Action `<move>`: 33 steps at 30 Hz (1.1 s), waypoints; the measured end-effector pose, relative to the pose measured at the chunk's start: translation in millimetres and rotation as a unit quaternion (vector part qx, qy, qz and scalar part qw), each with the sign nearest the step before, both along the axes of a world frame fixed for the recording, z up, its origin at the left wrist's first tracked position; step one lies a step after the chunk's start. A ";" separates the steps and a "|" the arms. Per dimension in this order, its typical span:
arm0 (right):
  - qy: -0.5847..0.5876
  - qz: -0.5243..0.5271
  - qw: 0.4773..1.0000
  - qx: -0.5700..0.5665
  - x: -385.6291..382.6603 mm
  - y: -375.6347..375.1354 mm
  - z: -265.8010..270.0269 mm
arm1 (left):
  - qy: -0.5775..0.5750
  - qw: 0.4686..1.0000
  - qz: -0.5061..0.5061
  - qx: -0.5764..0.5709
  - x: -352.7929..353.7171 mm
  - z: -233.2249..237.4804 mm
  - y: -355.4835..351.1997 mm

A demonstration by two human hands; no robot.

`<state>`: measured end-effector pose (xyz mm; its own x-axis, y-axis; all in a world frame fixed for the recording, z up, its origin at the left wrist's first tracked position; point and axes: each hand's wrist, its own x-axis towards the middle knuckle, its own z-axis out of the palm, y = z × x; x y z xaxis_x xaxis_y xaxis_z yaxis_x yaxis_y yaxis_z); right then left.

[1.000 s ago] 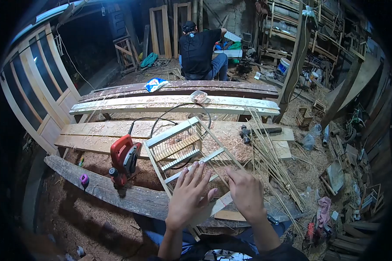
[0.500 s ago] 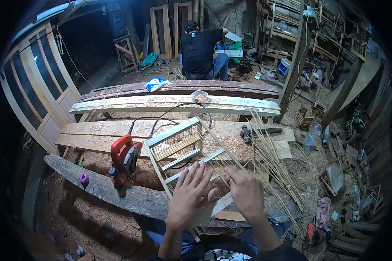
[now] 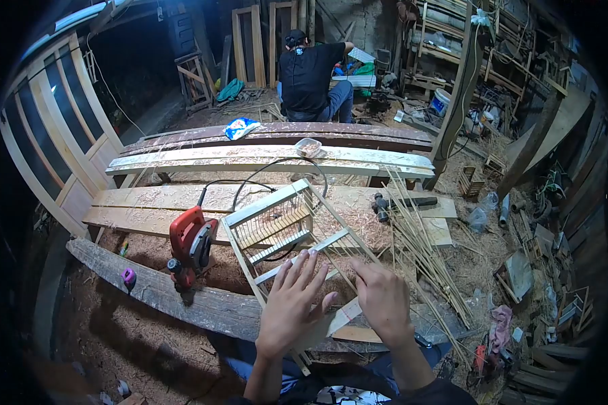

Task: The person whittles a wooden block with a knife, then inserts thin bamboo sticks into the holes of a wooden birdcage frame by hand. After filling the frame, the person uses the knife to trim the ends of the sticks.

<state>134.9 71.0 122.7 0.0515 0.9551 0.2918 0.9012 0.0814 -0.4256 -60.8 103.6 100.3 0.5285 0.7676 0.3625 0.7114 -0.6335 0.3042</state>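
A slatted wooden frame (image 3: 267, 204), with thin bars like a small cage, leans tilted in front of me over the workbench plank. My left hand (image 3: 292, 307) lies over its near part, fingers stretched out and thumb apart, holding nothing. At the frame's right side my right hand (image 3: 384, 300) has its fingers curled around the side rail; its palm side is hidden. Between the hands a pale flat strip (image 3: 344, 317) shows, partly covered by them. Left of the frame a red power planer (image 3: 192, 243) stands on the weathered plank (image 3: 216, 312).
Thin bamboo sticks (image 3: 429, 263) and a hammer (image 3: 402, 204) lie to the right. A purple-topped object (image 3: 129, 276) sits at the left. Long boards (image 3: 270, 159) with shavings and a plastic tub (image 3: 309, 148) stretch across behind. A person (image 3: 312, 81) sits farther back, facing away.
The view has shifted very slightly. Both hands and the wooden frame keep nearly the same places.
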 end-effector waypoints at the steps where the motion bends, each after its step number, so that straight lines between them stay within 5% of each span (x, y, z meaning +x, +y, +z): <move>1: 0.000 -0.001 1.000 0.000 -0.2 0.0 -1.5 | -0.001 1.000 0.000 -0.003 0.4 0.7 -0.2; 9: -0.088 0.013 0.996 0.008 -13.8 3.9 -2.9 | 0.012 1.000 0.001 0.001 2.2 -1.3 0.2; 19: -0.033 0.021 0.992 -0.119 -32.3 34.2 12.8 | 0.033 0.999 -0.001 0.022 1.3 1.6 -0.4; 24: 0.033 0.017 0.999 -0.026 -20.7 0.5 16.1 | 0.018 1.000 -0.002 0.011 1.7 1.5 0.7; 33: -0.032 -0.001 0.998 0.058 -34.1 32.1 -7.0 | 0.020 1.000 -0.002 0.022 2.0 -1.0 2.0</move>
